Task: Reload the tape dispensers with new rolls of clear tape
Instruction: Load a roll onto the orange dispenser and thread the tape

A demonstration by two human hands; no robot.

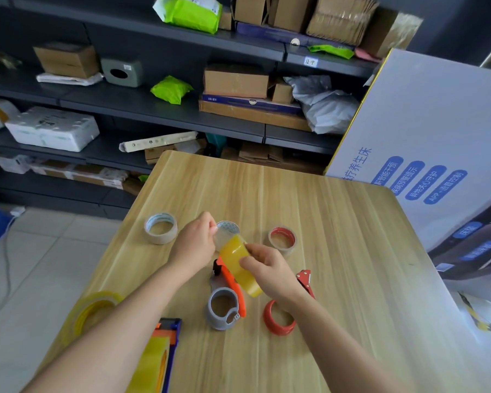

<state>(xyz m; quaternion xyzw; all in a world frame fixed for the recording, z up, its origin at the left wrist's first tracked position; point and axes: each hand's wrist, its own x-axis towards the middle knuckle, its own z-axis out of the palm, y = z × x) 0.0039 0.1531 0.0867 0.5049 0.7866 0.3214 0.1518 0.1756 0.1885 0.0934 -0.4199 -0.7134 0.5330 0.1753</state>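
Closest to the lens, a blue and orange dispenser (169,344) loaded with yellowish tape is seen at the near edge of the counter (338,236), below and left of the fingers. A large clear roll (92,310) is set beside it at the left edge. A yellowish tape roll (240,268) is held above the counter by the right hand (270,272), whose fingers (248,260) are curled round its side. Its long axis is tilted, running from far left down to near right, with the far end pointed at the left hand (194,245). A pale translucent piece (224,236) at that end is pinched by the left fingers (210,226); whether it is the loose tape end cannot be told. Just below the right fingers a grey dispenser (223,307) with an orange arm (234,290) is laid flat, and a red dispenser (278,317) is set under the right wrist. Beyond the fingers a white-cored roll (230,226) and a red-cored roll (282,241) are stood on the counter, with a beige roll (160,228) left of the left fingers
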